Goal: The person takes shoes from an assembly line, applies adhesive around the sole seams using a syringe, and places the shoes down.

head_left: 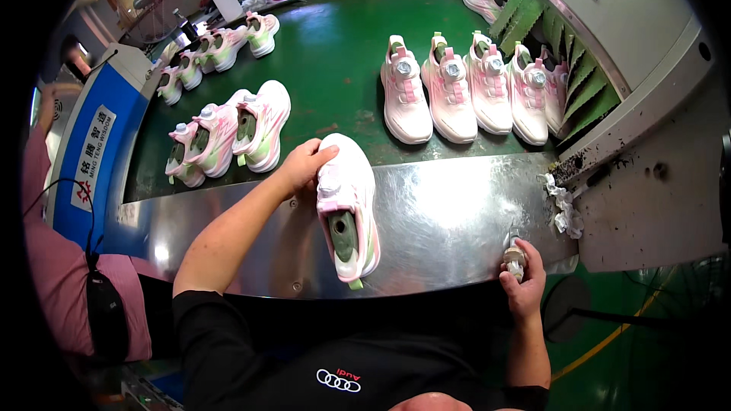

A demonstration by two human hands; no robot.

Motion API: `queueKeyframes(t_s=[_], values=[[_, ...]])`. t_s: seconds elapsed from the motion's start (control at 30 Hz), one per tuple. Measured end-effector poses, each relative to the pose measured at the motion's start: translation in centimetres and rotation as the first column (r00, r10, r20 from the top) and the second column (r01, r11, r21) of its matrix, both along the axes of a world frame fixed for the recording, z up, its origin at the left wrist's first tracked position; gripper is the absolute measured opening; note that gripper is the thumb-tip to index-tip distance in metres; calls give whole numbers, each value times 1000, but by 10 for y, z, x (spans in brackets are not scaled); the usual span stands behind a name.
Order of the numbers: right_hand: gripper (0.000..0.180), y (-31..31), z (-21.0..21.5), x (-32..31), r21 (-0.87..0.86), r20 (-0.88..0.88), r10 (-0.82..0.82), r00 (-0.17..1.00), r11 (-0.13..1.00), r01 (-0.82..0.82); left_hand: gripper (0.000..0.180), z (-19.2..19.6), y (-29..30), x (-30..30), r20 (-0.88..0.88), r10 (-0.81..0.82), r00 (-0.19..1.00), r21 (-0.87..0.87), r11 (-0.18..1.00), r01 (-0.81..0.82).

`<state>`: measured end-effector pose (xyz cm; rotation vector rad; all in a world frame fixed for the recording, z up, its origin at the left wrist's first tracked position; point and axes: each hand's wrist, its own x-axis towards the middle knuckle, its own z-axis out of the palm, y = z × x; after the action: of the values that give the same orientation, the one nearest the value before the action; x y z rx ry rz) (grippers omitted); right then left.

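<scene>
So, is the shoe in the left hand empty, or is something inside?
Not empty: a dark green insert shows in the opening of the shoe. How far it reaches toward the toe is hidden.

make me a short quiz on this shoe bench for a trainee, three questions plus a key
1. Multiple choice: which hand grips the single shoe above the metal ledge? a) right b) left c) both
2. True or false: that shoe's toe points toward the person.
3. Fill in the blank: beyond the metal ledge, the surface under the other shoes is coloured ____.

Key:
1. b, the left hand
2. False, its toe points away
3. Green
</scene>
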<state>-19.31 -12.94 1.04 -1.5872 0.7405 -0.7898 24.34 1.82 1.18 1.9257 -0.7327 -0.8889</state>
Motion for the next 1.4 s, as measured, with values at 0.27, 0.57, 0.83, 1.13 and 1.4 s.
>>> queueKeyframes(t_s=[0.27,0.57,0.83,1.13,1.4], values=[[66,10,32,-6,-123,-62,148,987,980,-154,53,57,0,-95,-479,-188,857,-651,732,-203],[76,16,85,54,-46,549,595,586,722,-690,66,39,29,-114,-512,-364,778,-762,611,-215],[76,36,112,107,-25,710,602,365,540,-841,64,40,31,-120,-322,-524,788,-881,470,-48],[73,37,118,118,-16,677,637,370,515,-857,62,45,35,-126,-236,-546,804,-902,431,28],[72,36,122,113,46,644,642,416,510,-859,63,51,37,-131,-296,-543,786,-884,467,-10]])
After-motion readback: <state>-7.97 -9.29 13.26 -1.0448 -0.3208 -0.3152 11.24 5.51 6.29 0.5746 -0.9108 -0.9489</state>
